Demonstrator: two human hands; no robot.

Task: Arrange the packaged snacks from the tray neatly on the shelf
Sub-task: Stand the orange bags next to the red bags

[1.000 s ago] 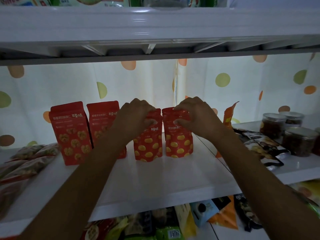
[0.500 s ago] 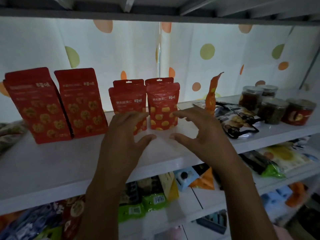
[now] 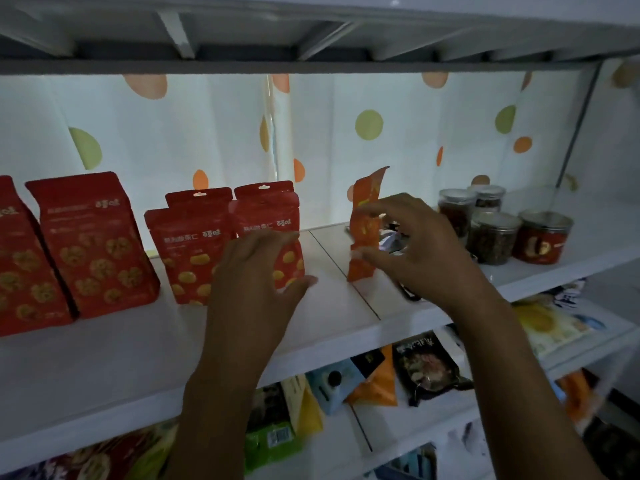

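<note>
Two large red snack bags (image 3: 93, 244) stand at the left of the white shelf (image 3: 138, 341). To their right stand small red pouches with yellow prints (image 3: 187, 251), two in front and two behind. My left hand (image 3: 256, 282) hovers open in front of the right-hand pouch, fingers spread, holding nothing. An orange packet (image 3: 367, 188) stands upright and edge-on further right. My right hand (image 3: 415, 247) is at it, with curled, spread fingertips overlapping its face. No tray is in view.
Several clear jars with dark contents (image 3: 491, 237) and a red-labelled jar (image 3: 540, 237) stand at the shelf's right. Dark packets (image 3: 391, 240) lie behind my right hand. The upper shelf (image 3: 311, 39) hangs low overhead. The lower shelf holds mixed packets (image 3: 429, 365).
Both hands let go of the small red pouches and drew back. My right hand then moved right to the orange packet. The view shifted right and down.
</note>
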